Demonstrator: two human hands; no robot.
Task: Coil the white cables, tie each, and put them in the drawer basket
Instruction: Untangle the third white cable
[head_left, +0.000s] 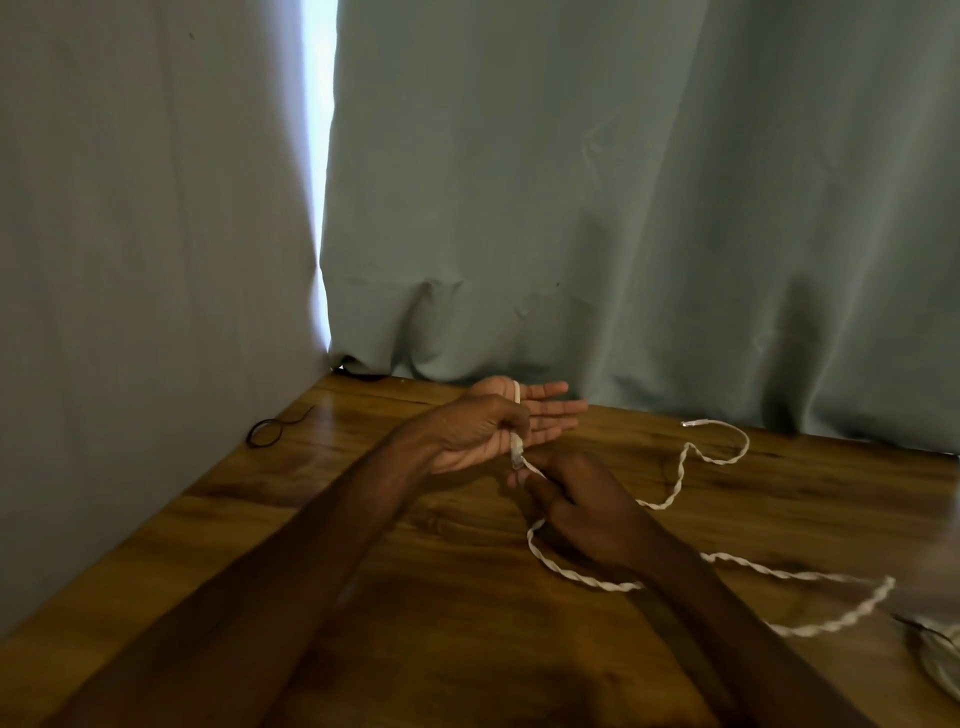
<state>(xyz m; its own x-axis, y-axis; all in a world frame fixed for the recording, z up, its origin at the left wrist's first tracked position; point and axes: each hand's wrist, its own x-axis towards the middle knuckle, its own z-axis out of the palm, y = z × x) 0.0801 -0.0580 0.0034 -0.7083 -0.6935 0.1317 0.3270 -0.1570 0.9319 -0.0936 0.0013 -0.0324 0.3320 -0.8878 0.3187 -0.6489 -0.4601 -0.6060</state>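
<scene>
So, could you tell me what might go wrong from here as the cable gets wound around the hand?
The first turn on the left hand looks loose, so it may slip off the open palm. The white cable is twisted and trails across the table, so kinks could wind into the coil. Its far plug might drag.

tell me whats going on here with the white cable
A person is starting to coil a white twisted cable around the left hand, held open with the palm up; one end is looped between thumb and fingers. The right hand feeds the cable toward it. Most of the cable lies loose across the wooden table. A black tie sits near the wall. No basket shows clearly.
</scene>
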